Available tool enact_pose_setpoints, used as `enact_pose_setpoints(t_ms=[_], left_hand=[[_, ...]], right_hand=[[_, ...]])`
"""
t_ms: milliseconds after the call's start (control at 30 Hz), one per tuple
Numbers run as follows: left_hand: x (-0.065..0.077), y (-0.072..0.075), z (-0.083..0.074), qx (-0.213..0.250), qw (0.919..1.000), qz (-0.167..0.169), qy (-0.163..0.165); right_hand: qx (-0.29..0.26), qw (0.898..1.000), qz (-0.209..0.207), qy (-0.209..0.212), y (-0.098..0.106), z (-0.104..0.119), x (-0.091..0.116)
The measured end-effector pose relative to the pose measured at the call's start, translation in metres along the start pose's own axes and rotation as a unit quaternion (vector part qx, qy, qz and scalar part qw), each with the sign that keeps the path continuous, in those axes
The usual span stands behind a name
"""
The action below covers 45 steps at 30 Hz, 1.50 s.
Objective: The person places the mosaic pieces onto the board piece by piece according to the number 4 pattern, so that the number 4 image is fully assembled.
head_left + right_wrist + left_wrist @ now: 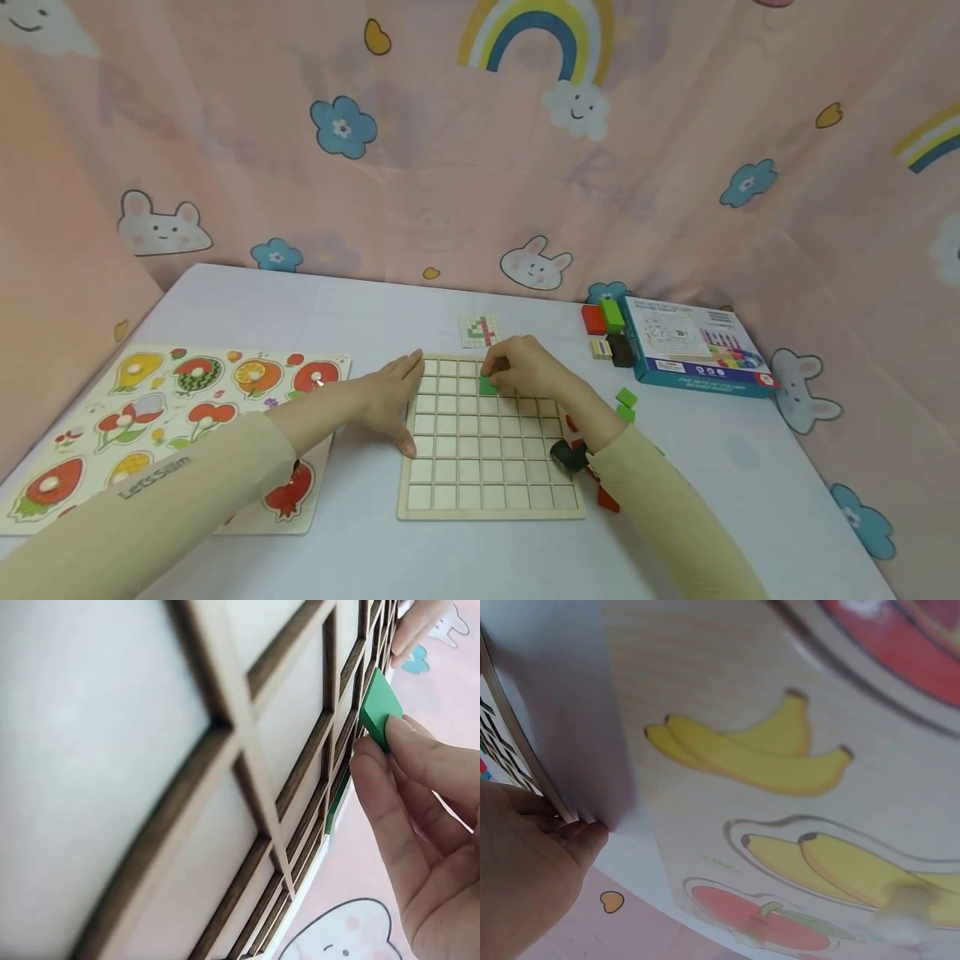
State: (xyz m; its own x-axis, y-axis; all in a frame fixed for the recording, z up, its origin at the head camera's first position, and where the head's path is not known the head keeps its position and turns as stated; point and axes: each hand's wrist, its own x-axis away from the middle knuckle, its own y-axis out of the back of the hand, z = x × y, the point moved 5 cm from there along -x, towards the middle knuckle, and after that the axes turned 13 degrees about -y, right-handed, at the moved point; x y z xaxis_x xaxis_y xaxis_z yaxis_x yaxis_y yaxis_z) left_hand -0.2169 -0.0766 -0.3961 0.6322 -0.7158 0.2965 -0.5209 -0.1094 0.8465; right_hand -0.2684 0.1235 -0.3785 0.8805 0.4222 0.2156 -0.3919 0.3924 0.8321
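Observation:
A wooden grid board (480, 497) lies on the table, most of its cells bare. My right hand (525, 367) is over its far edge and pinches a green square tile (381, 709) between thumb and fingers, tilted against the grid. Another green tile (339, 804) sits at the board's edge in the right wrist view, partly behind the fingers. Along the board's left edge rests my left hand (390, 404), fingers extended and thumb spread. Beyond the board lies a small pattern card (480, 331) with green and red squares.
A fruit puzzle board (322, 500) lies at the left. Loose green tiles (626, 397) and red pieces (607, 500) lie right of the grid, partly behind the right forearm. Farther back are red, green and black blocks (619, 350) beside a flat box (697, 346).

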Motion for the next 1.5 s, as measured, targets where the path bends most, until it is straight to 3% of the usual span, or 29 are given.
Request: enact_pose_setpoints(t_ms=[467,767,933,1233,1500], left_hand=[[0.002,0.001,-0.002,0.004,1.0,0.0,0.002],[0.001,0.0,-0.001,0.001,1.0,0.0,-0.004],[0.001,0.0,-0.001,-0.001,1.0,0.0,-0.001],[0.001,0.001,-0.001,0.0,1.0,0.001,0.0],[0.001,0.0,-0.002,-0.008,0.9999,0.002,-0.006]], right_hand=[[0.043,0.999,-0.018,0.009,-0.004,0.002,-0.003],[0.025,0.999,-0.022,-0.003,0.008,-0.007,0.007],[0.014,0.999,-0.031,-0.028,0.029,-0.03,0.023],[0.029,0.997,-0.024,-0.07,0.063,-0.095,0.061],[0.016,0.992,0.009,-0.127,0.072,-0.138,0.092]])
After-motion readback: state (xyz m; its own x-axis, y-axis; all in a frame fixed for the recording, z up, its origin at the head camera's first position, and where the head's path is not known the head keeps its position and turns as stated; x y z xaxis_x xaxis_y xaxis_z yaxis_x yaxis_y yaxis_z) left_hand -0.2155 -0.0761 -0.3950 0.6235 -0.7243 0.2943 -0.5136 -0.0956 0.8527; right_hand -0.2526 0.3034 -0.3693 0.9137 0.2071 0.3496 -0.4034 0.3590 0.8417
